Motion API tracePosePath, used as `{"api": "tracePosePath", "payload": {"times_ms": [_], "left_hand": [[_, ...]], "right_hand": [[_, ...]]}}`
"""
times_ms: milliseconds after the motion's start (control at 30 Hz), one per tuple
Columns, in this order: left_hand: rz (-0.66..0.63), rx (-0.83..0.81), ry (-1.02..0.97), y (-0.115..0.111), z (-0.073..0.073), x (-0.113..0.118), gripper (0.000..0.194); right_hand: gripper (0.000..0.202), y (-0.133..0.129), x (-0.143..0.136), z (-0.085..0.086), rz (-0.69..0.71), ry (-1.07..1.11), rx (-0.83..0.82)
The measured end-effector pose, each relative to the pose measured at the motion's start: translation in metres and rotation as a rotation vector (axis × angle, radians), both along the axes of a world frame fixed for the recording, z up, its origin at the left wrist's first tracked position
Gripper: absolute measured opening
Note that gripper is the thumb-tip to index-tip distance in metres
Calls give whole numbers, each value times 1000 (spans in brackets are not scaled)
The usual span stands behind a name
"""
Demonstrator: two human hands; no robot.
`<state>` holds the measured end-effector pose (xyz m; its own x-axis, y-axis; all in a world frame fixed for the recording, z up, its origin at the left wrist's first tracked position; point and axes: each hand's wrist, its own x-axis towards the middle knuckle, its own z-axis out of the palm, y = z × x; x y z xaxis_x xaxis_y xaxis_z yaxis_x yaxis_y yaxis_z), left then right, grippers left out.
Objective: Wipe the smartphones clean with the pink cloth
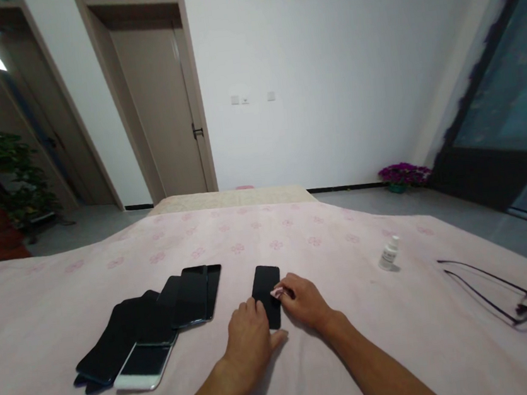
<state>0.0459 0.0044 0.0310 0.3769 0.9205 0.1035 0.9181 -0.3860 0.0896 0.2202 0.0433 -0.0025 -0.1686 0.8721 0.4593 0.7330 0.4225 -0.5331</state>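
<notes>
A black phone (265, 286) lies face up on the pink cloth-covered table (328, 260). My left hand (249, 336) rests flat at the phone's near end and presses on its lower edge. My right hand (305, 302) pinches a small pink cloth (277, 293) against the phone's right side. To the left lies a pile of several other dark phones (162, 313), overlapping each other, with one white-framed phone (142, 365) at the near end.
A small white bottle (388, 254) stands to the right of my hands. Thin black-framed glasses (493, 290) lie at the far right. Beyond the table are a door, a potted plant at left and purple flowers by the wall.
</notes>
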Motion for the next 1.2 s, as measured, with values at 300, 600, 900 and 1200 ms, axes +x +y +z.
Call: {"api": "tracePosePath", "payload": {"times_ms": [300, 600, 900, 1200], "left_hand": [[5, 82, 93, 4, -11, 10, 37], [-80, 183, -7, 11, -22, -28, 33], [-176, 349, -80, 20, -34, -40, 30], [-176, 322, -123, 20, -34, -41, 31]], "right_hand": [[15, -1, 2, -1, 48, 126, 7], [33, -8, -12, -2, 288, 69, 375], [30, 14, -12, -1, 104, 85, 389], [34, 0, -21, 0, 251, 28, 423]]}}
